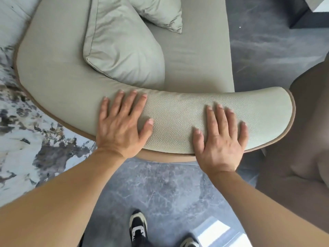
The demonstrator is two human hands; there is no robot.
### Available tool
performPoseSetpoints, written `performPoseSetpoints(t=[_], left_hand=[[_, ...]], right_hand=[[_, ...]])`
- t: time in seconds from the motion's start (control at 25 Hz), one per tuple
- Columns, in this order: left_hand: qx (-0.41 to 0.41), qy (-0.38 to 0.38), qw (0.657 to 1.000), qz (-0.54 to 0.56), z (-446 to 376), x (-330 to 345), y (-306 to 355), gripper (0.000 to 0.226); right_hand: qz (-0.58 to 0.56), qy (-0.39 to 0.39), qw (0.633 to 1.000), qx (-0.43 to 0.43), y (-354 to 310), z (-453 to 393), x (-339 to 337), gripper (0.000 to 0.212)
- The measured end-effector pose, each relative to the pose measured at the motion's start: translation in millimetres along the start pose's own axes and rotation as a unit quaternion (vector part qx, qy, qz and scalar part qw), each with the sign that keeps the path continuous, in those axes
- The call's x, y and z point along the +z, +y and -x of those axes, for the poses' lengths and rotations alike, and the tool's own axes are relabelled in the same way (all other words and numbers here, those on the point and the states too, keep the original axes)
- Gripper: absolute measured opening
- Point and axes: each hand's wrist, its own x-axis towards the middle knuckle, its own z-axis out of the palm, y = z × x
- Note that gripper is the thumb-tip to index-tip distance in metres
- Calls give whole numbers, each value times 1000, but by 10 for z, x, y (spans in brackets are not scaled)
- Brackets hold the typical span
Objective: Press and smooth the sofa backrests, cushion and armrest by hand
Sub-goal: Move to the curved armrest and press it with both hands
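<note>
Seen from above: a pale green sofa (192,56) with a curved padded armrest (178,113) sweeping along its near edge, trimmed in brown piping. On the seat, against the sofa's left side, a large backrest cushion (122,49) leaning with one corner down toward the armrest; behind it, toward the far edge, a smaller cushion (160,13) lying with a corner pointing right.

Left hand (121,125) flat on the armrest near its middle, palm down, fingers spread apart and pointing toward the seat, thumb out to the right, gripping nothing. Right hand (220,139) likewise flat and palm down closer to the armrest's rounded right end, fingers slightly spread and pointing away, thumb out to the left, wrist over the near edge. Both forearms bare, reaching in from the near side.

Long axis of the armrest running left to right in a gentle arc, its rounded tip at the right, its left part curving away along the sofa's left side.

Below, grey marbled floor (160,189) and a black-and-white shoe (138,227); a brown upholstered piece (302,139) just beside the armrest's right end.
</note>
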Motion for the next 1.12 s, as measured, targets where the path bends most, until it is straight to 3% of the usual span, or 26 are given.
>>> performPoseSetpoints(t=[0.4, 1.12], left_hand=[[-1, -18, 1000, 3, -44, -2, -34, 67], [7, 5, 1000, -4, -511, 75, -39, 66]], right_hand=[[20, -35, 999, 2, -6, -51, -50, 66], [26, 1, 1000, -12, 24, -543, 84, 66]])
